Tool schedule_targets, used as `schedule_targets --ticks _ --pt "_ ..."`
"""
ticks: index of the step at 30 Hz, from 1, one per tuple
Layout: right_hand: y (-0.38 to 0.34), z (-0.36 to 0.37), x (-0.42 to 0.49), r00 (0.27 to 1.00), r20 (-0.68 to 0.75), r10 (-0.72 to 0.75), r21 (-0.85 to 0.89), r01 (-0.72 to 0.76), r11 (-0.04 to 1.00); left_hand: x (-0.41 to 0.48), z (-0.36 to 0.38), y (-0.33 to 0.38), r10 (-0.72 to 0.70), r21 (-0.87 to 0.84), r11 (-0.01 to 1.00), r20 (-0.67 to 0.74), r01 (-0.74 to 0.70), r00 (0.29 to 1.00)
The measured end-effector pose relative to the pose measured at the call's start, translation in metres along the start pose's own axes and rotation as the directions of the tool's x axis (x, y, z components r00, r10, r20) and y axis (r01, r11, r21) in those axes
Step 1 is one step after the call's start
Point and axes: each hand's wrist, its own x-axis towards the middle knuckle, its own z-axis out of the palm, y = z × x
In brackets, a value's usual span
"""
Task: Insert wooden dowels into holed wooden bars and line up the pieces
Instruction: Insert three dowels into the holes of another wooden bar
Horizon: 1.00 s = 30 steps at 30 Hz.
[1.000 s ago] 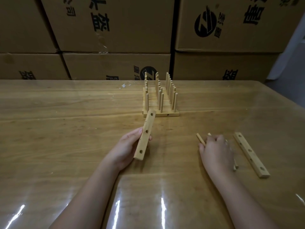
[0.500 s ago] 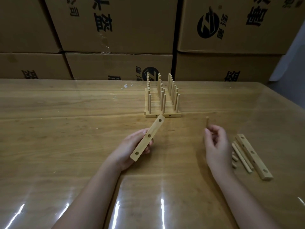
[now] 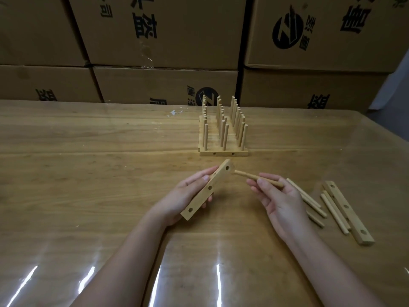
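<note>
My left hand [image 3: 186, 196] grips a wooden bar with three holes [image 3: 208, 189], tilted up off the table. A single dowel [image 3: 247, 175] is pinched in my right hand [image 3: 281, 196], its tip pointing left and lying close to the bar's top hole. Farther back stands a row of finished bars with upright dowels [image 3: 223, 131], packed side by side. At the right, another holed bar [image 3: 348, 211] lies flat with several loose dowels [image 3: 314, 203] beside it.
The wooden table [image 3: 88, 173] has a glossy clear cover. Stacked cardboard boxes [image 3: 159, 36] form a wall behind its far edge. The table's right edge runs diagonally at the far right.
My right hand picked a dowel from the pile, lifted it and swung it left toward the bar. My left hand tilted the bar and raised its top end toward the dowel.
</note>
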Motion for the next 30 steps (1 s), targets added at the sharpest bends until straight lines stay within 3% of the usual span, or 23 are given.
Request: schedule_targets --ticks 4,6,11,17,23,30 --pt "0.004 0.002 -0.001 1.0 0.017 0.005 -0.062 -0.004 0.998 0.0 0.001 0.001 -0.015 0.046 0.999 0.039 0.014 0.999" --pt "0.005 0.004 -0.003 1.0 0.017 -0.017 -0.207 0.02 0.978 0.0 0.002 0.0 -0.017 0.046 0.999 0.038 0.015 0.999" --pt "0.007 0.004 -0.007 0.984 0.08 -0.161 -0.587 0.177 0.79 0.001 0.0 0.0 -0.019 0.049 0.999 0.038 0.017 0.999" --pt "0.005 0.001 -0.008 0.976 0.111 -0.185 -0.733 0.206 0.648 0.0 0.0 0.0 -0.013 0.043 0.999 0.016 0.012 1.0" --pt "0.004 -0.003 -0.01 0.933 0.203 -0.298 -0.889 0.303 0.344 0.003 0.004 -0.002 -0.015 0.14 0.99 -0.055 0.022 0.998" --pt "-0.002 -0.003 -0.013 0.849 0.36 -0.387 -0.92 0.392 0.005 0.005 0.01 -0.003 0.019 0.23 0.973 -0.091 0.003 0.996"
